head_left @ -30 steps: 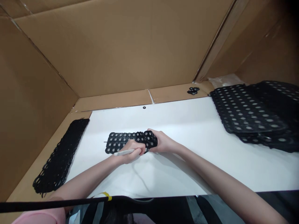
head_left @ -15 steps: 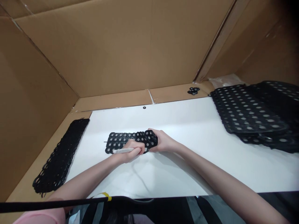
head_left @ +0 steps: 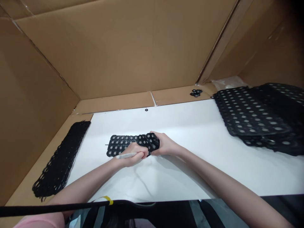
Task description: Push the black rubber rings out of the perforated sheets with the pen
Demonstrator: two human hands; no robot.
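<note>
On the white board [head_left: 190,120] lies a small black sheet with rows of pale round spots [head_left: 118,142], its right end bunched or folded. My left hand [head_left: 134,154] is closed around a slim white pen-like tool [head_left: 126,155] and rests over the sheet's near edge. The tool's tip is hidden by my fingers. Around the sheet's right end, my right hand [head_left: 163,144] is wrapped, thumb on the near side and fingers behind. A short dark line [head_left: 106,145] sticks out at the sheet's left edge.
A pile of black perforated strips [head_left: 63,158] lies at the left. Large black spotted sheets [head_left: 254,114] are heaped at the right, with clear plastic [head_left: 226,83] behind. Small black pieces [head_left: 196,92] and one dark ring [head_left: 146,110] sit farther back. Cardboard walls [head_left: 133,47] enclose the surface.
My left hand has shifted very slightly, with the white tool tilting a little. My right hand keeps its hold on the sheet's right end.
</note>
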